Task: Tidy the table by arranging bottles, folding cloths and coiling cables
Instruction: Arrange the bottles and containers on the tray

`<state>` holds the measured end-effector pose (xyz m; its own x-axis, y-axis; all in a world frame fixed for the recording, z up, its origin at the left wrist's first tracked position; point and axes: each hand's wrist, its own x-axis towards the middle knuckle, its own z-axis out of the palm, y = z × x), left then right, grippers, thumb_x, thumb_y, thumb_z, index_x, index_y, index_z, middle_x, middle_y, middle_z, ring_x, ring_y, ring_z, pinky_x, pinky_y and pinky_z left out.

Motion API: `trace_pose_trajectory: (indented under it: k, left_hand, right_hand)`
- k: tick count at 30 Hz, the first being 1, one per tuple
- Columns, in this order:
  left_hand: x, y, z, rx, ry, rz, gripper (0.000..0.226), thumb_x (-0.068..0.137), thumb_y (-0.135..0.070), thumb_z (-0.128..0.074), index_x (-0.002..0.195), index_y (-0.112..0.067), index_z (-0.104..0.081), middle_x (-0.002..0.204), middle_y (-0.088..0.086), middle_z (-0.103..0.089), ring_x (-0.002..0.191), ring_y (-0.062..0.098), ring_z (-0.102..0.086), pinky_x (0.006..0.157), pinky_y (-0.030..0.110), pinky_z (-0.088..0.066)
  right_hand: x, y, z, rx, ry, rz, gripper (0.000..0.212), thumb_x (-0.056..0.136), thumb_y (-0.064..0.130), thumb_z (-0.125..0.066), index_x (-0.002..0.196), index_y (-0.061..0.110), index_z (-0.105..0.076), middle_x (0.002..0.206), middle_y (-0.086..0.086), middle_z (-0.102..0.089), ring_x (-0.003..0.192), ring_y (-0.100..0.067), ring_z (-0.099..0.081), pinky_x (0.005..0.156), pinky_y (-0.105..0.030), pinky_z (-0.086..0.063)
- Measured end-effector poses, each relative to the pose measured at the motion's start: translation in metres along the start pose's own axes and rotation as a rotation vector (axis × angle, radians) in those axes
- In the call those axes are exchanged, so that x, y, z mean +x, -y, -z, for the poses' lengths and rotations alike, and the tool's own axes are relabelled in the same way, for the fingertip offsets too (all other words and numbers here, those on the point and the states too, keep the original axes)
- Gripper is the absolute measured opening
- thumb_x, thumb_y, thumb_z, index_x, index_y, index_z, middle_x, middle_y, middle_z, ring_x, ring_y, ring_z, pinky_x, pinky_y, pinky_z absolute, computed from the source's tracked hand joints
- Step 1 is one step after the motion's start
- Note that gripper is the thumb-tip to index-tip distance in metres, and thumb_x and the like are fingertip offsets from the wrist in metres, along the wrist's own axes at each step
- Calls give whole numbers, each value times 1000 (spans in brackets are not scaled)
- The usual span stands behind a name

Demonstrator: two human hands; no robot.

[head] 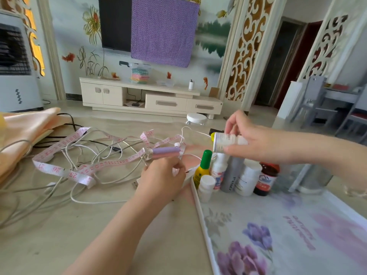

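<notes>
My right hand [256, 141] grips a white bottle with a yellow cap [228, 140], held sideways in the air above a cluster of several upright bottles [236, 175] at the far corner of a flower-printed tray [200, 211]. My left hand [162, 179] rests on the table beside the tray's left rim with its fingers curled; whether it holds anything I cannot tell. A tangle of white and grey cables [83, 171] and a pink measuring tape [65, 165] sprawls to the left. A peach cloth [21, 133] lies at the far left.
Pink and purple skipping-rope handles [165, 151] lie among the cables. A black cable [65, 124] runs by the cloth. A silvery metal container [309, 179] stands right of the bottles. Beyond the table are a TV cabinet [151, 100] and a white stool [196, 118].
</notes>
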<state>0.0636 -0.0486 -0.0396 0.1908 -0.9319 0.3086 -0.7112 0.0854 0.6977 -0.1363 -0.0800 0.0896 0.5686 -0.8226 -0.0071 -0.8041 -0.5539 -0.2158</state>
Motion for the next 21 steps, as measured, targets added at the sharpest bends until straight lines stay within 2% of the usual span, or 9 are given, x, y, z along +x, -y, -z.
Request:
trace_pose_trajectory:
  k: [2, 5, 7, 10, 12, 16, 18, 21]
  left_hand:
    - [-2, -3, 0, -6, 25, 9, 18, 87, -18, -54, 92, -28, -69, 97, -7, -70, 97, 19, -63, 92, 34, -46]
    - [-5, -4, 0, 15, 81, 17, 21, 89, -20, -54, 101, -29, -68, 107, -10, -67, 108, 16, -58, 96, 35, -44]
    - [-5, -5, 0, 23, 97, 15, 23, 89, -22, -54, 106, -29, -67, 110, -12, -66, 112, 15, -55, 98, 38, -44]
    - [-4, -4, -1, 33, 112, 10, 24, 91, -23, -53, 109, -30, -66, 112, -14, -66, 114, 13, -55, 99, 39, -43]
    - [-3, -3, -2, 40, 118, 6, 24, 91, -23, -53, 110, -29, -66, 112, -14, -66, 114, 14, -56, 99, 38, -44]
    - [0, -1, -5, 25, 115, -7, 22, 90, -22, -54, 108, -26, -67, 110, -12, -66, 111, 16, -57, 94, 40, -47]
    - [1, 0, -6, 20, 109, -13, 22, 89, -21, -55, 107, -26, -67, 109, -12, -66, 110, 16, -57, 93, 41, -48]
    - [1, 1, -6, 14, 108, -16, 22, 89, -21, -54, 106, -26, -67, 107, -12, -66, 106, 17, -58, 90, 43, -49]
  right_hand:
    - [-23, 2, -9, -6, 50, -5, 36, 79, 50, -57, 101, 38, -31, 100, -1, -59, 67, -11, -55, 64, -39, -52]
    - [-42, 4, -27, -95, 97, 32, 27, 78, 50, -60, 93, 43, -38, 94, 13, -58, 82, -7, -59, 74, -39, -52]
    - [-44, 2, -43, -198, 84, 59, 26, 79, 47, -60, 95, 38, -42, 96, 13, -53, 89, -7, -55, 80, -35, -48]
    - [-40, -3, -63, -287, 52, 29, 30, 82, 42, -61, 101, 30, -42, 101, 7, -49, 93, -15, -54, 81, -39, -47]
    - [-37, -6, -69, -289, 9, 14, 33, 84, 43, -61, 98, 30, -34, 101, 8, -49, 91, -16, -53, 78, -39, -47]
    - [-34, -9, -77, -278, -129, 23, 42, 87, 46, -61, 104, 30, -26, 84, 14, -39, 76, -18, -50, 59, -35, -39]
    - [-35, -10, -81, -355, -191, 19, 51, 87, 50, -59, 114, 29, -21, 76, 12, -35, 70, -21, -50, 50, -33, -35]
    - [-35, -10, -84, -456, -254, 21, 54, 87, 55, -56, 109, 29, -14, 63, 10, -26, 62, -21, -39, 46, -34, -28]
